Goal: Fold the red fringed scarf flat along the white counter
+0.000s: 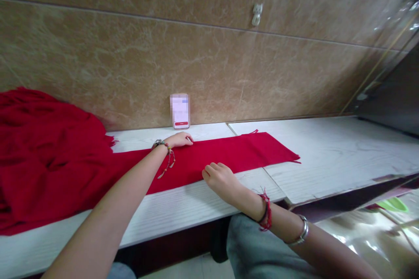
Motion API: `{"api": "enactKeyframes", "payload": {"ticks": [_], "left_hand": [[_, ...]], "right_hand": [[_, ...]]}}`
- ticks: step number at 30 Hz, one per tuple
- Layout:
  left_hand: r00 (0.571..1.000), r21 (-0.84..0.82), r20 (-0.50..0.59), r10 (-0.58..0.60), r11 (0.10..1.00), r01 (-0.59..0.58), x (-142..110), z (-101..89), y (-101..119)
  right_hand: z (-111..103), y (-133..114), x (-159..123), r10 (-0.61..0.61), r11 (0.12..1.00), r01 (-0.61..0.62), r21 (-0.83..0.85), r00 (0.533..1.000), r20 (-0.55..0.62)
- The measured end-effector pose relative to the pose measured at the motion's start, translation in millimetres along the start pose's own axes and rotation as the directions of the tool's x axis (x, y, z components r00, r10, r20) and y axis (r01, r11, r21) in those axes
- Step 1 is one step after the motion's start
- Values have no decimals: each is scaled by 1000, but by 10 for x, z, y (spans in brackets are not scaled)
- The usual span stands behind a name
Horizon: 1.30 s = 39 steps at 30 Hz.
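Observation:
A long red scarf (pixel 216 152) lies folded in a flat strip along the white tabletop (pixel 327 152), its fringed end to the right. The rest of it forms a large heap (pixel 49 152) at the left. At the strip's far edge, my left hand (pixel 179 139) is closed on the cloth, with a beaded bracelet on its wrist. My right hand (pixel 224 183) has curled fingers at the near edge, closed on the fabric there; the fingertips are partly hidden.
A phone (pixel 180 111) with a lit screen leans upright against the brown marbled wall (pixel 131 65) behind the scarf. A small white cat-shaped hook (pixel 257 14) is on the wall. A dark panel (pixel 389 91) stands at the right end. My knee (pixel 258 244) is below the table's front edge.

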<state>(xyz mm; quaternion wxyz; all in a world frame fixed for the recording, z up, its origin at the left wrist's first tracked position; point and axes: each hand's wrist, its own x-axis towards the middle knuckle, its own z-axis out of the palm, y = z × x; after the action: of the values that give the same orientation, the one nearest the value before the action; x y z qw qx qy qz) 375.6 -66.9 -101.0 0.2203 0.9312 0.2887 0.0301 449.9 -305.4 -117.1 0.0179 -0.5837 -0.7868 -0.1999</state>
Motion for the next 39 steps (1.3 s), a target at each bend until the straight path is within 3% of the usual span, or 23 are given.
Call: {"api": "enactKeyframes", "payload": {"ticks": [10,22,30,39], "left_hand": [[997,-55,-65,-35,998,31,57,79,4],[999,-176,-10,-35,984,32,84,31,24],[989,-239,-91,-115,967,91,183,133,73],[983,-373,-108,-149,923,99,135,27,153]], "right_hand": [[30,18,-24,-9,1000,9,-23,1000,-20],[-59,6,11,76,997,-74,-27,994,77],[-51,30,-6,87,996,-85,-25,991,99],[-140,112,-64,151,987,-148,-69,987,48]]}}
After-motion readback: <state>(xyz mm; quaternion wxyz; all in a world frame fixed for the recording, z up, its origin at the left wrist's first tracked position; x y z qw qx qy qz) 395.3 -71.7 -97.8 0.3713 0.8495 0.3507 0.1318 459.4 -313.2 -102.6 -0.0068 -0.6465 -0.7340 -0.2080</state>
